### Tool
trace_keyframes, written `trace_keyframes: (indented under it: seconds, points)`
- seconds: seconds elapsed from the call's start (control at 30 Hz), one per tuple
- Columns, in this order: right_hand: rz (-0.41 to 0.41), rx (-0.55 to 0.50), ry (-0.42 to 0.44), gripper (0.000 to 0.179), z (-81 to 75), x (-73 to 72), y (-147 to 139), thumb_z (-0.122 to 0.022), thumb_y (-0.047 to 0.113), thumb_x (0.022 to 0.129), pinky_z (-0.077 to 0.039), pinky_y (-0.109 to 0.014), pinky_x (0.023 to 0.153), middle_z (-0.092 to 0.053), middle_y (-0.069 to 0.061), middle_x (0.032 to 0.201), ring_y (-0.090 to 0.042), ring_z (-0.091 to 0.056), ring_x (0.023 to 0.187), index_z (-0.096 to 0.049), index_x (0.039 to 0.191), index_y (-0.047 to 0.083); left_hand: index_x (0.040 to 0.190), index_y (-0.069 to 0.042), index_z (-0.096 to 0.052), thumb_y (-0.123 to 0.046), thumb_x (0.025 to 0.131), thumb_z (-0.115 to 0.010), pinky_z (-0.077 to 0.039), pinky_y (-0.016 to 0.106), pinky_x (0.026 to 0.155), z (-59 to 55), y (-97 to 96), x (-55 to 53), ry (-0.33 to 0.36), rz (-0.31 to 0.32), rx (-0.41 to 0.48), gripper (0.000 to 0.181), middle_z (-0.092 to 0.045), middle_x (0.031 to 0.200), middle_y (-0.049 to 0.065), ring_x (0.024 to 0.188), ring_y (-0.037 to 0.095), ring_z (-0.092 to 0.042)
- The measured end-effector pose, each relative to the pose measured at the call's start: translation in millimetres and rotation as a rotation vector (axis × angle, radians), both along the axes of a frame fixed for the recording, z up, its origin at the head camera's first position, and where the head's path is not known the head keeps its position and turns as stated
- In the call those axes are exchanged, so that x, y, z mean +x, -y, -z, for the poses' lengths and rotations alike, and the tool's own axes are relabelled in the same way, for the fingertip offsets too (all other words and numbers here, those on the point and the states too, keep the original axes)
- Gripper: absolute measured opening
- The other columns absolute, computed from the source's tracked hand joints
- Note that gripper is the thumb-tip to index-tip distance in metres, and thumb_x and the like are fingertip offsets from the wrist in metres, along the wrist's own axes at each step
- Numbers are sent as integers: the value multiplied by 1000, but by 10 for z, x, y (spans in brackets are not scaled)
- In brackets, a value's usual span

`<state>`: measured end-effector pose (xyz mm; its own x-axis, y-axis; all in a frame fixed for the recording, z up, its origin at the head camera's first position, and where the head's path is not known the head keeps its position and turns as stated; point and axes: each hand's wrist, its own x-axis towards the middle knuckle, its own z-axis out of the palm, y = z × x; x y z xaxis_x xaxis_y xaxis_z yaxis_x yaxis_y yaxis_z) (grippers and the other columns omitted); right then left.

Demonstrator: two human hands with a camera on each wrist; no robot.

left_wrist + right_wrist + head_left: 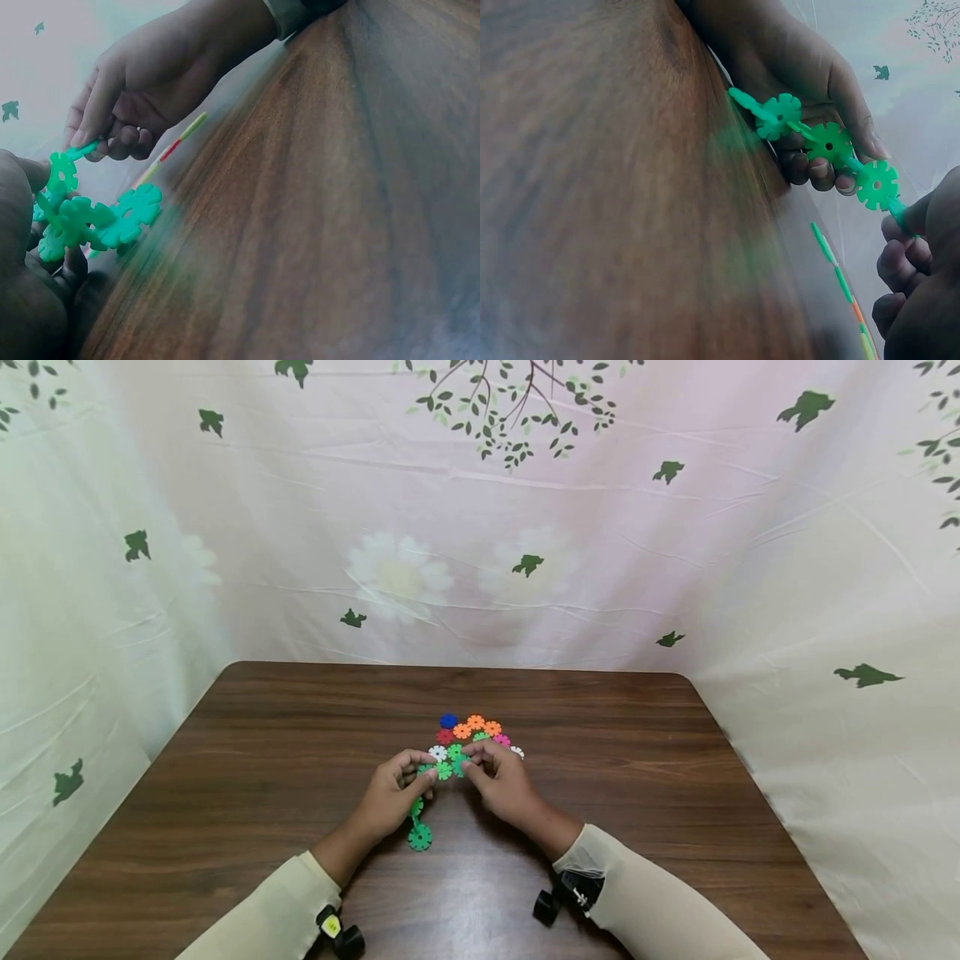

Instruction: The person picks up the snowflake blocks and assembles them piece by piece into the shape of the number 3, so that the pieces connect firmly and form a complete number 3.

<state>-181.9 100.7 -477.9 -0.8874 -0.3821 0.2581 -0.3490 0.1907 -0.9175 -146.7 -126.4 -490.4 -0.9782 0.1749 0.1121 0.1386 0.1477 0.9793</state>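
Observation:
A chain of green flower-shaped interlocking discs [444, 770] stretches between the two hands, close over the table. My left hand [390, 795] holds the chain between thumb and fingers, and its tail, ending in a green disc [420, 837], hangs toward me. At the other end, my right hand [510, 783] pinches a green disc [84, 150] edge-on between thumb and fingertips. The right wrist view shows the notched discs [828, 144] joined at angles, with the left hand's fingers [822, 174] curled behind them.
Just beyond the hands, loose discs lie flat on the brown wooden table [300, 727]: a blue disc [448, 721], a red disc [445, 737], several orange discs [476, 722], a pink disc [502, 740], and white and green ones. A printed curtain [450, 527] surrounds the table's back and sides.

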Motion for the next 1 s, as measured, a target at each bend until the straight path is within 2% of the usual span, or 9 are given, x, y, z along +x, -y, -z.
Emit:
trace_keyframes:
  seconds: [0.1, 0.3, 0.47, 0.67, 0.9, 1.0]
  points:
    - [-17, -14, 40, 17, 9, -7, -2, -69, 6, 107, -49, -21, 63, -73, -23, 95, -5, -56, 65, -71, 120, -4, 129, 8, -64, -11, 110, -66, -62, 27, 79, 1, -5, 0, 6, 2, -5, 26, -74, 113, 31, 81, 13, -71]
    - [-41, -48, 98, 13, 33, 5, 8, -69, 1, 105, -50, -20, 59, -71, -32, 86, -7, -59, 64, -70, 115, -8, 125, 11, -68, -7, 108, -68, -62, 24, 76, -10, -7, 16, 28, -2, -10, 25, -76, 109, 31, 79, 11, -74]
    - [-61, -57, 100, 14, 19, 38, 18, -68, 0, 105, -52, -22, 59, -72, -33, 84, -13, -66, 67, -69, 113, -12, 124, 12, -70, -4, 106, -69, -63, 23, 75, -23, -15, 25, 27, -7, -2, 23, -78, 108, 31, 78, 10, -76]
    - [-60, -78, 111, 14, 15, 44, 38, -68, 0, 106, -49, -21, 54, -70, -35, 85, -18, -65, 65, -69, 115, -11, 124, 8, -69, -8, 108, -68, -63, 26, 77, -20, -17, 25, 22, -10, -13, 23, -77, 111, 30, 81, 14, -76]
    - [-87, -57, 117, 20, 8, 32, 49, -66, 0, 107, -56, -24, 65, -72, -31, 96, -14, -67, 74, -70, 125, -8, 126, 7, -69, -14, 111, -65, -64, 28, 81, -8, -13, 30, 2, 13, 5, 26, -75, 110, 29, 84, 17, -78]
    - [-111, -50, 102, 22, 4, 30, 53, -66, -1, 106, -57, -25, 67, -73, -31, 97, -19, -69, 76, -69, 127, -9, 128, 8, -70, -12, 109, -67, -64, 28, 81, -5, -4, 33, -30, 31, -2, 28, -76, 114, 28, 84, 17, -79]
